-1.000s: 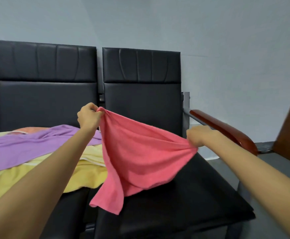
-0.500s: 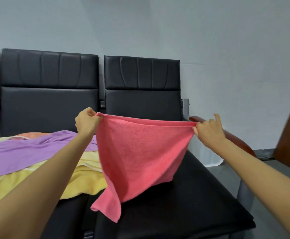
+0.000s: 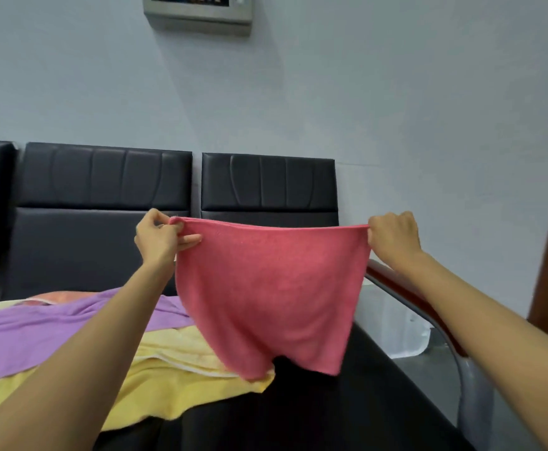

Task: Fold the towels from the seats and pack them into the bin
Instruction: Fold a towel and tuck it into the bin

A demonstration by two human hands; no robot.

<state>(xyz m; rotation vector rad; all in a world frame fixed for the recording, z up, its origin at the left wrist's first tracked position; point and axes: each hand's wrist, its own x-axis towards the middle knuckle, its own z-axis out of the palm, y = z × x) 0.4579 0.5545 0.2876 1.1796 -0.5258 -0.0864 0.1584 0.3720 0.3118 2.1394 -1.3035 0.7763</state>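
Pink towel [image 3: 266,288] is off the pile and held up in front of the end seat [image 3: 267,183], covering the lower part of its backrest. The bottom edge hangs just above the seat's cushion.

Left hand [image 3: 157,242]: thumb and fingers pinch the towel's top-left corner, with one finger lying along the cloth below the edge. Right hand [image 3: 393,239]: fingers curled round the top-right corner, above the end seat's red-brown armrest [image 3: 406,294].

Delta vs 1 s ago: the towel was bunched and sagging between the hands, one tail drooping over the end seat's front edge. Half a second ago the top edge was already pulled straight but the body hung skewed to a low left point. Now the hands are further apart and higher, the top edge is taut and the cloth hangs nearly square. The right hand's fingers, splayed upward half a second ago, have closed in.

The view has tilted up, so a metal wall panel [image 3: 198,11] now shows above the end seat.

The pile is unchanged, left of the end seat and spilling onto its cushion: purple towel [image 3: 22,340] over yellow towel [image 3: 175,385], with an orange towel [image 3: 58,296] peeking out at the back.

Something pale and translucent [image 3: 396,323] sits past the armrest. Can't tell what it is.
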